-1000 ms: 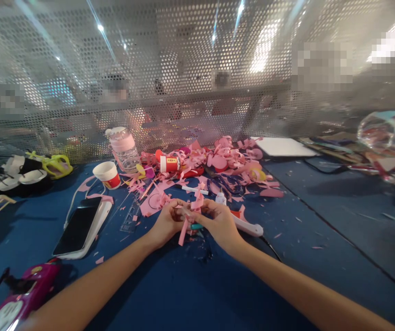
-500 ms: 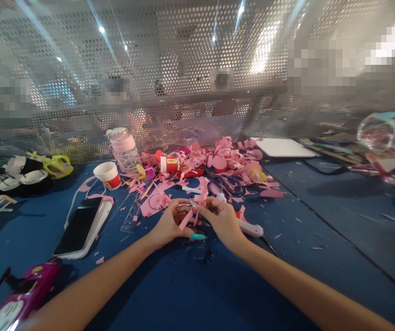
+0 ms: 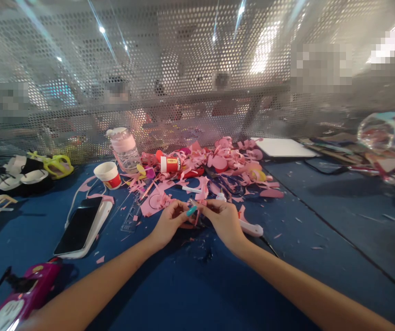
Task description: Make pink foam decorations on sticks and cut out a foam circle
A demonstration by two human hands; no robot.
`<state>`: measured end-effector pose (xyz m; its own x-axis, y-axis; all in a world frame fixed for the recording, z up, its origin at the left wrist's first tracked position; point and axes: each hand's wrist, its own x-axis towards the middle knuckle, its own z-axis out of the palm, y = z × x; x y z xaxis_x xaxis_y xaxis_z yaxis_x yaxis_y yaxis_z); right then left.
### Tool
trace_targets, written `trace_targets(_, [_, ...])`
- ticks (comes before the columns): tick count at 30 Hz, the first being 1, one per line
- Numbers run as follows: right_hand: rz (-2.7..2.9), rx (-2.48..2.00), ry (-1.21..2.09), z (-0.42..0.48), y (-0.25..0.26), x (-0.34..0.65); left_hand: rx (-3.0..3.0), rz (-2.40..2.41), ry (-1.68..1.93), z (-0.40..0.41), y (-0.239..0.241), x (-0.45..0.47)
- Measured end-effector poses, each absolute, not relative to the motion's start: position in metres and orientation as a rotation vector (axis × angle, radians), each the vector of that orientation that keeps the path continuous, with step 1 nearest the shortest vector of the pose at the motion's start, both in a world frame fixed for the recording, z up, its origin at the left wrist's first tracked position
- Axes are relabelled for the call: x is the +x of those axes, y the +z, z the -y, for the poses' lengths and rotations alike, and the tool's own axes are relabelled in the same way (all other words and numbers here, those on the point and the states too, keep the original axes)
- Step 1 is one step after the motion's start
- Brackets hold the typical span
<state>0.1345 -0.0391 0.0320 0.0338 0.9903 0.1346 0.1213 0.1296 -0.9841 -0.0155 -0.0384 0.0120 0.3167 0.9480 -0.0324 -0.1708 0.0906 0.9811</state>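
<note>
My left hand [image 3: 167,224] and my right hand [image 3: 222,219] meet at the middle of a blue table [image 3: 321,216], fingertips together. Between them they pinch a small pink paper piece [image 3: 197,212] and a thin tool with a teal tip [image 3: 191,210]. Which hand carries the tool I cannot tell. Just behind the hands lies a heap of pink paper scraps [image 3: 214,165].
A phone [image 3: 79,227] on a white case lies at the left, with a paper cup [image 3: 108,175] and a plastic bottle [image 3: 124,148] behind it. A red glue stick [image 3: 169,163] rests in the scraps. A white tool [image 3: 251,227] lies beside my right hand. A perforated metal screen [image 3: 197,69] closes the back.
The teal-tipped tool has risen from below my hands to between my fingertips. The dangling pink strip has been drawn up into my fingers. Both hands shifted slightly away from me.
</note>
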Motion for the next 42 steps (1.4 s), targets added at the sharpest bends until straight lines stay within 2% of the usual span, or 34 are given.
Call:
trace_targets(4, [1.288,-1.173,1.127,0.0417,0.0332,0.1314,1.274,-0.848,0.9,0.0383,0.0105,-0.0156])
trace_targets(8, [1.23,-1.218,1.14,0.0424,0.0322,0.1284,1.369,-0.878,0.939,0.036,0.0073,-0.015])
trace_targets(24, [1.299,-1.167,1.152,0.0439,0.0309,0.1287,1.311,-0.897,1.044,0.0389,0.009,-0.0155])
trace_targets(42, [1.27,-1.094,1.247,0.0423,0.0296,0.1294,1.178,-0.859,0.952,0.0421,0.0091,-0.0156])
